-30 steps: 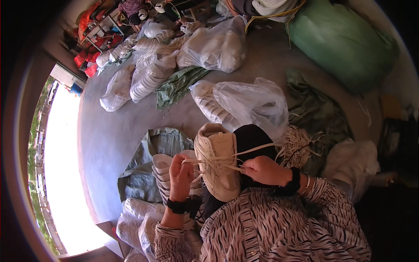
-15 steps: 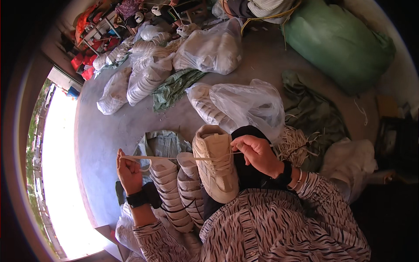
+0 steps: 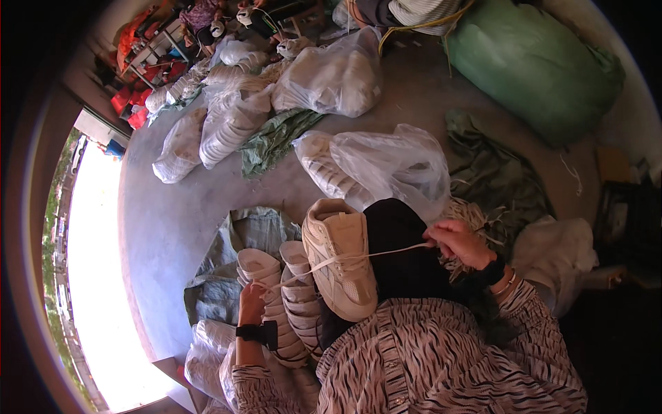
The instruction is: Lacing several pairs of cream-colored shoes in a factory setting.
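On the grey floor (image 3: pixel 155 214), a bulging green sack (image 3: pixel 534 69) is lying at two o'clock, a dark green sheet (image 3: pixel 500 165) nearer three, a clear bag (image 3: pixel 181 145) at ten, and a grey-green sheet (image 3: pixel 210 293) at eight.

No readable text, labels or numbers; near the center of the frame, any marking on the tongue (image 3: pixel 347 228) of the beige shoe (image 3: pixel 346 288) is too faint to read

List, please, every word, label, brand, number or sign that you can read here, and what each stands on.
No text can be read.
Beige lace-up shoe: any marking is too small and blurred to read.
Large, bulging green plastic sack: no readable text.
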Available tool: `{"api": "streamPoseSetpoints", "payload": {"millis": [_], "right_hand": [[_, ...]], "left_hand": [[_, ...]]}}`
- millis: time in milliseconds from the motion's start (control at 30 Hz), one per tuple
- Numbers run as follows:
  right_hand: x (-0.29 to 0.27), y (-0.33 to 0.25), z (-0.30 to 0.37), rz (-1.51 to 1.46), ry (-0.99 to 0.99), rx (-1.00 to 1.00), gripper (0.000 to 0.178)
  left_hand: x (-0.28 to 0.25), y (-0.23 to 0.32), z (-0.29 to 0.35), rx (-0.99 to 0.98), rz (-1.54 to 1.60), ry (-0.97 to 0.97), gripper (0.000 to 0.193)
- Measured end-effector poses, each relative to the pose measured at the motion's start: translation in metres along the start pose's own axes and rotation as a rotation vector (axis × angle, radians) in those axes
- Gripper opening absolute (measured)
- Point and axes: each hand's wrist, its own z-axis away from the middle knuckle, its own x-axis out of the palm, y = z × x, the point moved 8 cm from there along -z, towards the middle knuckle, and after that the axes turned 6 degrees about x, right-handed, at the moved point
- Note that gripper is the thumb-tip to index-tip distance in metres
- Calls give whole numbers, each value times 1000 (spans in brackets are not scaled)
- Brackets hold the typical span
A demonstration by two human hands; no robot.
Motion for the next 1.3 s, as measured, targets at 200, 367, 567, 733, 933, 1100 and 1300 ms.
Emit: {"api": "streamPoseSetpoints", "payload": {"millis": [200,367,567,733,933,1100,1300], "right_hand": [[-11,-30,-10,253,196,-260,26],[64,-82,12,400,137,-632,12],[99,-61,2,737,62,-646,8],[102,-59,-3,835,111,-661,12],[111,-63,-9,907,128,-655,11],[122,-60,-7,984,114,-630,10],[116,-56,-9,884,-8,-628,11]], "left_hand": [[77,34,23,-184,-237,-205,20],[57,73,6,60,244,6,31],[-22,-8,8,-200,561,291,42],[-120,-76,35,-348,764,600,39],[-238,-138,57,-273,489,901,31],[-61,9,47,-6,288,384,40],[91,140,51,525,-149,-56,24]]}}
